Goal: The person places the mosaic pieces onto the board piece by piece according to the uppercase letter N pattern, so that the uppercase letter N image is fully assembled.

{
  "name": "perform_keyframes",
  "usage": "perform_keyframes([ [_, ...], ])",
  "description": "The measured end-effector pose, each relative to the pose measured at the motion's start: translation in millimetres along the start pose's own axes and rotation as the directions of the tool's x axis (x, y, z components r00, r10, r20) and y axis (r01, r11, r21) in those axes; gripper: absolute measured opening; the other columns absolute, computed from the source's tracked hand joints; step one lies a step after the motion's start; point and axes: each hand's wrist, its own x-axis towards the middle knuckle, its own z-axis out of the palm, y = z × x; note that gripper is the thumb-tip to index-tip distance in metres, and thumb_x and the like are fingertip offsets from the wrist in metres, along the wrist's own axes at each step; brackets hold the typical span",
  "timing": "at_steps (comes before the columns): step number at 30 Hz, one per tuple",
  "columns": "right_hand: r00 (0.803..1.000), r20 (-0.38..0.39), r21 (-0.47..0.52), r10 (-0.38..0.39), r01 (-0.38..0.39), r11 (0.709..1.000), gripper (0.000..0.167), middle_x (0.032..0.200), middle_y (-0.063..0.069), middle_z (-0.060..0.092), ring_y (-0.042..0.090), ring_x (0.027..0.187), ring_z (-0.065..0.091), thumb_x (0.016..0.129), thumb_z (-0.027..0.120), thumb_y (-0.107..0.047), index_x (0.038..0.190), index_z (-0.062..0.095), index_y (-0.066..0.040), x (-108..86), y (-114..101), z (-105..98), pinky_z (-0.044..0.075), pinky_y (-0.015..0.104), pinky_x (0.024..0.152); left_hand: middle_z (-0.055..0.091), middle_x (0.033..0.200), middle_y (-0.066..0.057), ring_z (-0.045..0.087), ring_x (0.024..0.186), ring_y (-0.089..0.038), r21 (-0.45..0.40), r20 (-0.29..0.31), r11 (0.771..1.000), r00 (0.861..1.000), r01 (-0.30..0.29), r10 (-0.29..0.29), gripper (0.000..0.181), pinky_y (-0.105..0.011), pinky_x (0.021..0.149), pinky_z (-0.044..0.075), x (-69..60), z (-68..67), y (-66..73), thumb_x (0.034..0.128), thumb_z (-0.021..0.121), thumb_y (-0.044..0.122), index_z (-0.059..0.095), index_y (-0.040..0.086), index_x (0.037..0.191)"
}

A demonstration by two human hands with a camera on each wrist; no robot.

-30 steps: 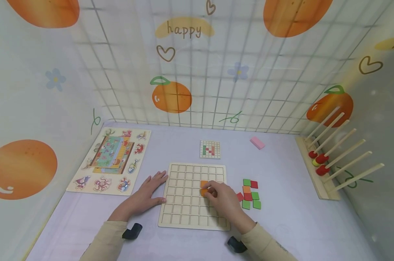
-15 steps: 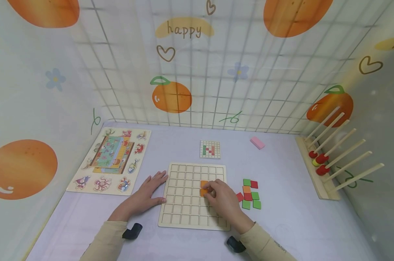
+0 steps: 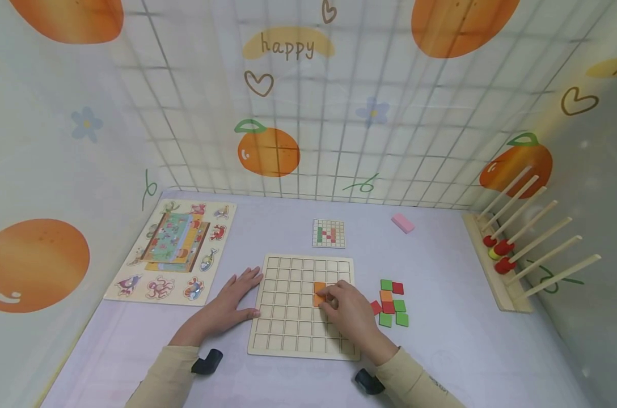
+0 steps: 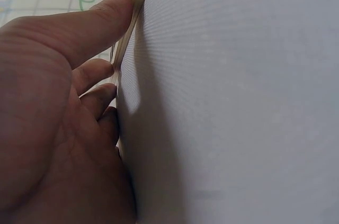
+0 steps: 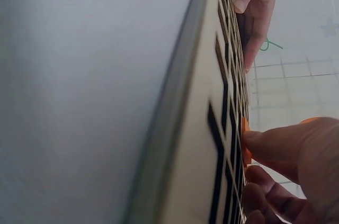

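A wooden grid board point(image 3: 283, 327) lies flat on the table in front of the person. Two orange square tiles sit one behind the other in its right half, the far tile point(image 3: 320, 287) and the near tile point(image 3: 317, 300). Over the near one, the right hand point(image 3: 356, 313) pinches with thumb and index finger, partly covering it; the right wrist view has the thumb against an orange tile point(image 5: 246, 142) at the board's surface. The left hand point(image 3: 229, 303) rests with fingers spread, thumb and fingertips touching the board's left edge.
Right of the board lie several loose green, red and orange tiles point(image 3: 386, 321). Behind it are a small pattern card point(image 3: 339, 226) and a pink block point(image 3: 402, 223). An animal picture puzzle point(image 3: 181, 296) lies left; a peg rack point(image 3: 512, 303) with beads stands right.
The right hand and its wrist have shifted very slightly, with the fingers still at the near orange tile. The left hand, board and loose tiles stay in place.
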Motion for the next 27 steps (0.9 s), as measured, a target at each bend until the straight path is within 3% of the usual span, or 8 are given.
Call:
perform_keyframes([
  [27, 0.999, -0.017, 0.012, 0.052, -0.052, 0.999, 0.016, 0.084, -0.013, 0.056, 0.007, 0.071, 0.05, 0.09, 0.077, -0.025, 0.106, 0.078, -0.027, -4.7, 12.7, -9.2, 0.045, 0.02, 0.052, 0.022, 0.168, -0.011, 0.013, 0.156, -0.033, -0.011, -0.005, 1.0, 1.0, 0.0, 0.0, 0.083, -0.052, 0.128, 0.004, -0.8, -1.0, 2.1, 0.0918, 0.075, 0.033, 0.034, 0.005, 0.159],
])
